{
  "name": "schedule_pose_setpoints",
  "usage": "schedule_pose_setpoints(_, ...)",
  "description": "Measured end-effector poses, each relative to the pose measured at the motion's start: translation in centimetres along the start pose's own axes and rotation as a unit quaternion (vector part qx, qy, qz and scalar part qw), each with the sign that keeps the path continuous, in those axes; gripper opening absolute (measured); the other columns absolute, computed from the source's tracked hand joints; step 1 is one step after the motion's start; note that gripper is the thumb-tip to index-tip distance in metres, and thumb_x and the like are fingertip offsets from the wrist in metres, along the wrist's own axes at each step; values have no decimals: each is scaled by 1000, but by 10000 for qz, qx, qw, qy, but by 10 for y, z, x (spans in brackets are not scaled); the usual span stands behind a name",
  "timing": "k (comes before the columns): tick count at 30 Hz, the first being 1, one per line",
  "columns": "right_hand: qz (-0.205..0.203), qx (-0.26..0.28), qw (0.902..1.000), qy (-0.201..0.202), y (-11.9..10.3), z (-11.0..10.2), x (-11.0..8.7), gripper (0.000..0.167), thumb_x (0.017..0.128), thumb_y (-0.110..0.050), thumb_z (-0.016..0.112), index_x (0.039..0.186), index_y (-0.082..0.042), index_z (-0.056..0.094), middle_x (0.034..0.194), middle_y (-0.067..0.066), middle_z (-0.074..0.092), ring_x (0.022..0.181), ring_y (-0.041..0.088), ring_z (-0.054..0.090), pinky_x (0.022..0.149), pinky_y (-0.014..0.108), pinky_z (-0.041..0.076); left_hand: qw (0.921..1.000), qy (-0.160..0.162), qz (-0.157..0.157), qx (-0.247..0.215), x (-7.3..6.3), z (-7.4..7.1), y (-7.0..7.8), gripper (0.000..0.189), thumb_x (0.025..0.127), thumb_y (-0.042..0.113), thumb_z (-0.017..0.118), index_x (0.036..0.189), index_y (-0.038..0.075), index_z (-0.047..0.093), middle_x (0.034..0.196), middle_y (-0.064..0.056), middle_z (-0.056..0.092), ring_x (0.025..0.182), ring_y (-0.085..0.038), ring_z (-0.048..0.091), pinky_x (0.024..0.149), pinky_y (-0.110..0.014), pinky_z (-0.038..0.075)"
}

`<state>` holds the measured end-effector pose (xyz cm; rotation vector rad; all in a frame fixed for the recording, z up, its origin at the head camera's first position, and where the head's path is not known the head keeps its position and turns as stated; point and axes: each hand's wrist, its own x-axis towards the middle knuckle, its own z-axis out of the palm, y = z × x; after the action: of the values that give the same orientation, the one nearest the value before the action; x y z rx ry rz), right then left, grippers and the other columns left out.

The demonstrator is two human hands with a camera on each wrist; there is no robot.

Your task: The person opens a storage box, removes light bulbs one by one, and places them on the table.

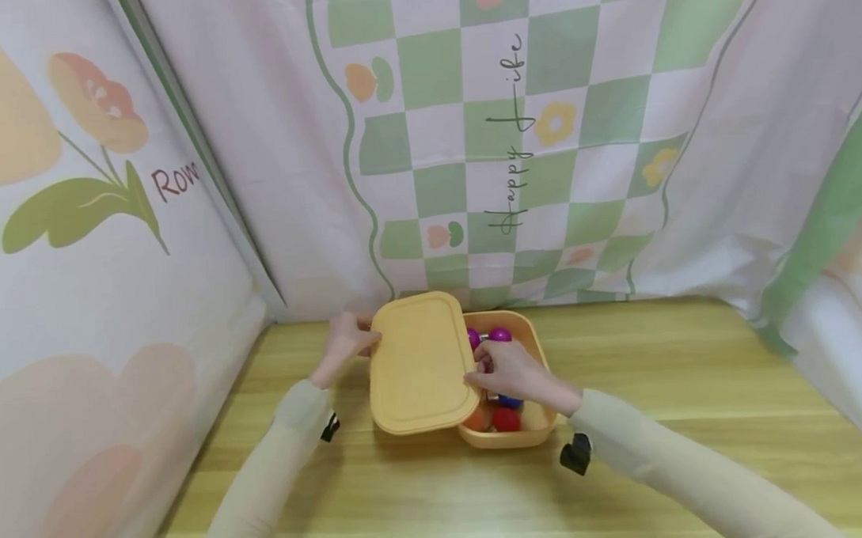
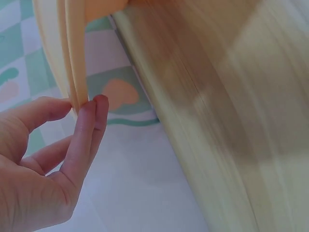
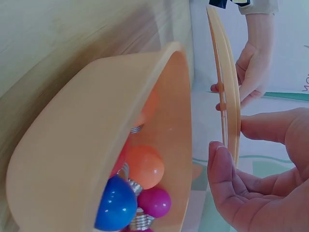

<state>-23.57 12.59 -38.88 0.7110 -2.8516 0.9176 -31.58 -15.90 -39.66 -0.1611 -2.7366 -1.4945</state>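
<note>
A flat yellow-orange lid [image 1: 420,363] with rounded corners is held between both hands, over the left part of a box of the same colour [image 1: 511,439]. My left hand [image 1: 344,343] pinches the lid's left edge between thumb and fingers, as the left wrist view shows closely. At the opposite edge my right hand [image 1: 513,371] pinches the lid, above the box. Inside the box lie coloured light bulbs with metal screw bases: a blue bulb [image 3: 116,204], an orange bulb [image 3: 145,166], a purple bulb [image 3: 154,202] and a red bulb [image 1: 506,419]. The lid hides part of the contents.
The box stands on a wood-grain table [image 1: 382,500] near its back edge. Behind it hangs a green-and-white checked curtain [image 1: 499,179], and a floral printed cloth [image 1: 83,313] covers the left side.
</note>
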Motion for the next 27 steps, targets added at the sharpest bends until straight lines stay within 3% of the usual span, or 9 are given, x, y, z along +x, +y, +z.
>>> schedule_pose_setpoints(6,191,-197,9995,-166,-10,4,5,23,85,-25,75,85,-4,66,67,-3,60,55,4,49,50,16,40,9997,91,-207,-78,-2,-13,-6,27,82,-3,65,107,-12,71,100,-29,73,55,-9,66,60,-28,64)
schedule_pose_setpoints(9,315,-30,9989,-344,-16,7,9,23,87,-24,74,82,-5,63,64,-3,58,51,5,48,47,17,39,9995,118,-292,-48,-1,-20,-10,33,83,0,65,113,-12,68,103,-30,72,58,-11,69,60,-27,64)
schedule_pose_setpoints(18,577,622,9926,-869,-36,20,20,23,91,-23,71,80,-8,57,58,-4,47,47,8,42,44,19,33,9990,278,-342,-83,-4,-44,-20,34,84,2,63,113,-14,68,94,-28,73,57,-10,68,64,-32,65)
schedule_pose_setpoints(24,521,750,9918,-896,-49,32,28,28,90,-21,72,75,-9,50,59,-4,41,51,8,37,46,19,28,9988,291,-397,-7,-9,-60,-29,34,83,2,63,113,-14,67,80,-15,73,59,-10,68,64,-30,64)
schedule_pose_setpoints(27,581,777,9910,-926,-56,38,32,33,89,-20,72,70,-12,46,57,-5,38,50,8,34,46,19,26,9985,283,-472,75,-11,-66,-33,34,83,2,62,112,-15,67,77,-15,73,60,-10,68,64,-29,64)
